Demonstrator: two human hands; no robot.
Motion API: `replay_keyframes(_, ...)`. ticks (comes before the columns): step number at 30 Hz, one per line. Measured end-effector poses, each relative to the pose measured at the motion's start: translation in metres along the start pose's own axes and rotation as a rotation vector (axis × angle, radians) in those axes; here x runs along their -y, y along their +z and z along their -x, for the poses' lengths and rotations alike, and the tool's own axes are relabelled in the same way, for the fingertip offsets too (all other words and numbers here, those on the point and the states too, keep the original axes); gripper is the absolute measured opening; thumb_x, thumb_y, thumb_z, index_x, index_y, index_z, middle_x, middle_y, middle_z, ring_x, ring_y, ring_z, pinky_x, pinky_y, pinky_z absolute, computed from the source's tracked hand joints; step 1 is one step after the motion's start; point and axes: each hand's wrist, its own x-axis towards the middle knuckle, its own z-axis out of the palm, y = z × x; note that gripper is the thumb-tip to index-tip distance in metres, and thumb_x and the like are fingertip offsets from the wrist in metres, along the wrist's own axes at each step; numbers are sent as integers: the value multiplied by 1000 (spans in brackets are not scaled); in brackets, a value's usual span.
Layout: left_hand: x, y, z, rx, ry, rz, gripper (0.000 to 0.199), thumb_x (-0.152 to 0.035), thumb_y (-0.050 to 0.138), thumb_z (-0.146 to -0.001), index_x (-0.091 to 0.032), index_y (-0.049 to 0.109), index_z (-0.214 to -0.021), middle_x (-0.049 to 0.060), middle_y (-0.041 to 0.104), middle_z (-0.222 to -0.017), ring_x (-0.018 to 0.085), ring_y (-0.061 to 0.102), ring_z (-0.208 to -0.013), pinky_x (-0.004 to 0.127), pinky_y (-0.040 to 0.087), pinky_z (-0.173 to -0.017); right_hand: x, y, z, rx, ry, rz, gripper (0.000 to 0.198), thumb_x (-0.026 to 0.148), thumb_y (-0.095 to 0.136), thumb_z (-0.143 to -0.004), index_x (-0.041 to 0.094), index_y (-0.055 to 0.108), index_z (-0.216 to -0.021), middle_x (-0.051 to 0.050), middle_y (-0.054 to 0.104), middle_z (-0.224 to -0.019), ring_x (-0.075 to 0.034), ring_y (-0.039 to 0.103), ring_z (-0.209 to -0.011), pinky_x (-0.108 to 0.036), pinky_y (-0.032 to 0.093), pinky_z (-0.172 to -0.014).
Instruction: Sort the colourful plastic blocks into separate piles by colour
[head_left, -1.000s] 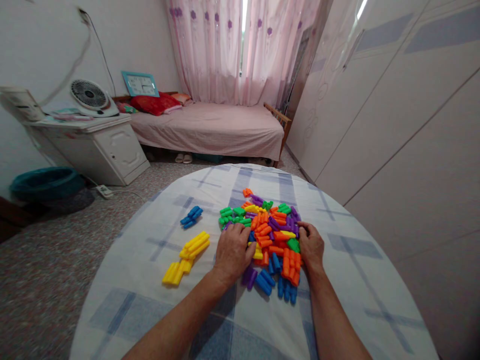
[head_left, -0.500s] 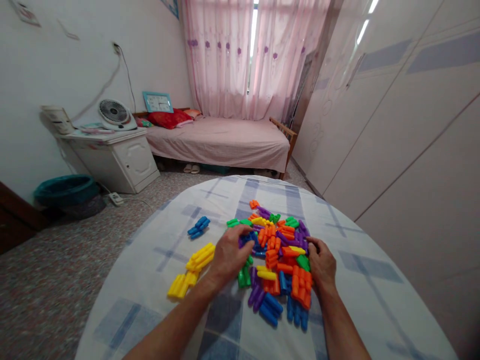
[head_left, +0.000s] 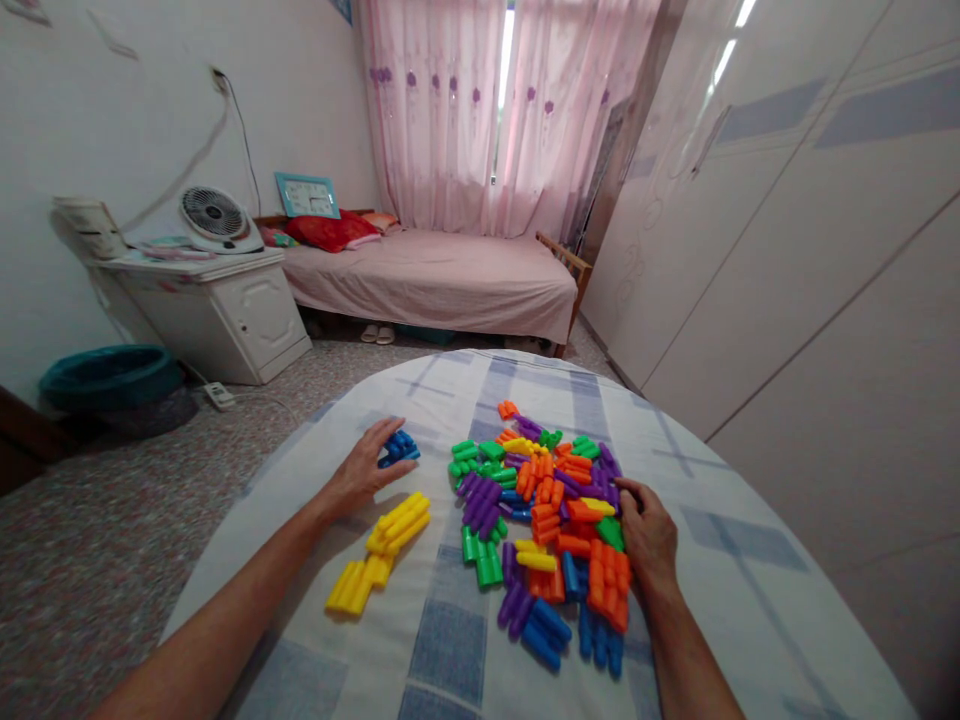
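The left hand (head_left: 362, 470) is touching the blue blocks (head_left: 398, 449) with fingers spread, while the right hand (head_left: 647, 537), fingers curled, is resting against the mixed pile (head_left: 547, 520)

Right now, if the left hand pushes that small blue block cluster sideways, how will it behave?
The blue block cluster looks like hard moulded plastic, so probably stiff and light. Its joined ridged tubes lie flat on the tablecloth, so it likely slides rather than rolls. The left hand touches it with its fingertips; the cloth may bunch slightly.
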Motion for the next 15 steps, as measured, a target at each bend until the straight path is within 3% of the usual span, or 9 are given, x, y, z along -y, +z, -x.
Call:
replay_keyframes(4, -1, 7, 2, 93, 119, -46, 67, -35, 59, -78, -20, 36, -139, 13, 35, -146, 25, 29, -138, 48, 25, -113, -1, 1, -1, 10, 34, 20, 42, 42, 37, -76, 20, 67, -96, -9, 68, -97, -23, 60, -85, -34, 43, -77)
replay_keyframes(10, 4, 19, -24, 26, 160, -74, 63, -35, 56, -80, -18, 36, -137, 13, 44, -138, 21, 40, -130, 41, 32, -109, 1, 0, -1, -4, 46, 21, 43, 42, 38, -75, 20, 67, -95, -9, 68, -96, -24, 60, -84, -34, 43, -76)
replay_keyframes(15, 2, 18, -43, 22, 125, -210, 75, -44, 63, -74, -15, 36, -137, 17, 43, -138, 27, 42, -128, 44, 34, -107, 2, 0, 0, -4, 21, 9, 44, 43, 38, -75, 19, 68, -96, -10, 68, -95, -23, 59, -82, -33, 43, -75)
